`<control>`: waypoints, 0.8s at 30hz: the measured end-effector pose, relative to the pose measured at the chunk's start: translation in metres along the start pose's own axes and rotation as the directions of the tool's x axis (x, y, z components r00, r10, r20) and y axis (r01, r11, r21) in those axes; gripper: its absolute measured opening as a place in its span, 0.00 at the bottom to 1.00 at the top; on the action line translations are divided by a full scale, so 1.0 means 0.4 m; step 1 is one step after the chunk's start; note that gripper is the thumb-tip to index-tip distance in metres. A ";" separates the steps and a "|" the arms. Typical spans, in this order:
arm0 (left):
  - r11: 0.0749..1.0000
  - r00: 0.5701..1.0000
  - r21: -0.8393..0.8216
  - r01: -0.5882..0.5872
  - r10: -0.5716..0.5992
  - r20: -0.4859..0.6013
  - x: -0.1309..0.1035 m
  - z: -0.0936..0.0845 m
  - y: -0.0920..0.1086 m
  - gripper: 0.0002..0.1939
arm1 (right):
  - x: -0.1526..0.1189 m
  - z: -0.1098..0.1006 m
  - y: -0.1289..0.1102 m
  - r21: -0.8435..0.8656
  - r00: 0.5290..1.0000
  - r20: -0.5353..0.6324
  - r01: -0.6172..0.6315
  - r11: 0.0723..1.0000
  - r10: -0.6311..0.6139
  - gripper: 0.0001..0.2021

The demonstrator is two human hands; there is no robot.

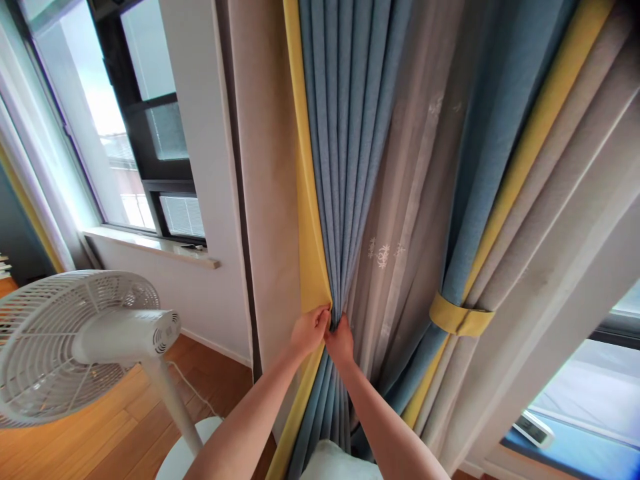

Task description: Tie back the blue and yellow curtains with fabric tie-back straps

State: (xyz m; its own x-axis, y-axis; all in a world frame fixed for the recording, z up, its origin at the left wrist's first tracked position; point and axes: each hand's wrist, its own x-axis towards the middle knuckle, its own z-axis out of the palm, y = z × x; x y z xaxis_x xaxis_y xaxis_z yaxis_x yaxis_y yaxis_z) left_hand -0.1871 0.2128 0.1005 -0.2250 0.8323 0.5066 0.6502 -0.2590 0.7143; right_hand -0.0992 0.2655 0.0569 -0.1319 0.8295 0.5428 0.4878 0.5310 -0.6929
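Left hand [311, 332] and right hand [341, 340] pinched the gathered curtain [345, 147], grip closed; any slackening risked it fanning out.

The left forearm [255, 420] and right forearm [381, 420] are pointing forward, angling inward. The left hand [311, 331] is gripping with curled fingers [323, 318]; the right hand [341, 343] is gripping just beside it, sitting slightly lower.

One head-worn camera, facing forward and down

From the person's head, the view drops over the left hand [311, 331] and right hand [341, 340] to the curtain [346, 133], close in front. At left it reaches past the floor's [115, 437] far edge, along the wall [220, 300], to the more distant windowsill [150, 247].
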 end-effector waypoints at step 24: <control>0.922 0.804 -0.011 0.387 -0.344 -0.485 0.020 -0.132 -0.263 0.13 | 0.020 -0.005 0.035 -0.036 0.999 -0.023 0.039 0.999 -0.040 0.20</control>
State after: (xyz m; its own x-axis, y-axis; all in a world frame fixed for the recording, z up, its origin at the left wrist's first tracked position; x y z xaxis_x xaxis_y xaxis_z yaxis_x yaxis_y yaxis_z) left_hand -0.2956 0.2209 0.0551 -0.7566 0.5202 0.3962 0.5041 0.0779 0.8601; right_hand -0.0915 0.2794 0.0526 -0.1312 0.8034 0.5808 0.5127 0.5564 -0.6539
